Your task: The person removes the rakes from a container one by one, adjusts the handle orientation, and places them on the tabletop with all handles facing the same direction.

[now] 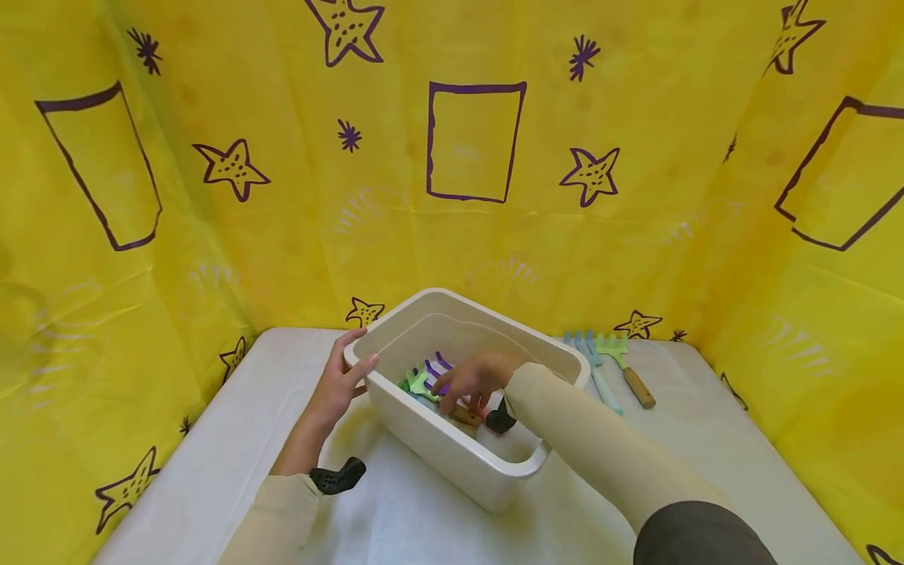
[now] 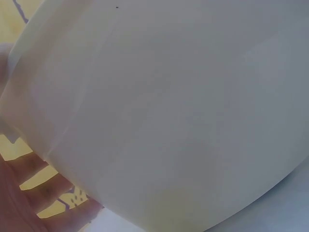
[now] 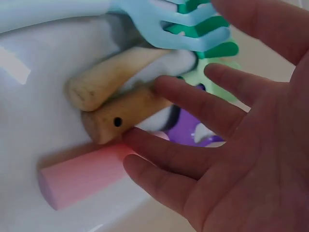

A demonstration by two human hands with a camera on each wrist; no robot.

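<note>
A white plastic bin (image 1: 424, 431) stands at an angle on the table. My left hand (image 1: 339, 384) grips its left corner, thumb over the rim and fingers outside. My right hand (image 1: 480, 377) reaches down inside, fingers spread over a pile of small hand rakes. In the right wrist view, its fingertips are right at a wooden handle (image 3: 125, 113) and a pink handle (image 3: 87, 174). Beside them lie a second wooden handle (image 3: 111, 79), a light blue rake (image 3: 145, 21), dark green tines (image 3: 222, 50) and a purple rake head (image 3: 186, 128), partly hidden by the hand.
Right of the bin, a light blue rake (image 1: 606, 388) and a light green rake with a wooden handle (image 1: 639, 387) lie on the white table (image 1: 212, 439). Yellow sheeting (image 1: 297, 102) with drawn purple stars surrounds the table at the back and both sides.
</note>
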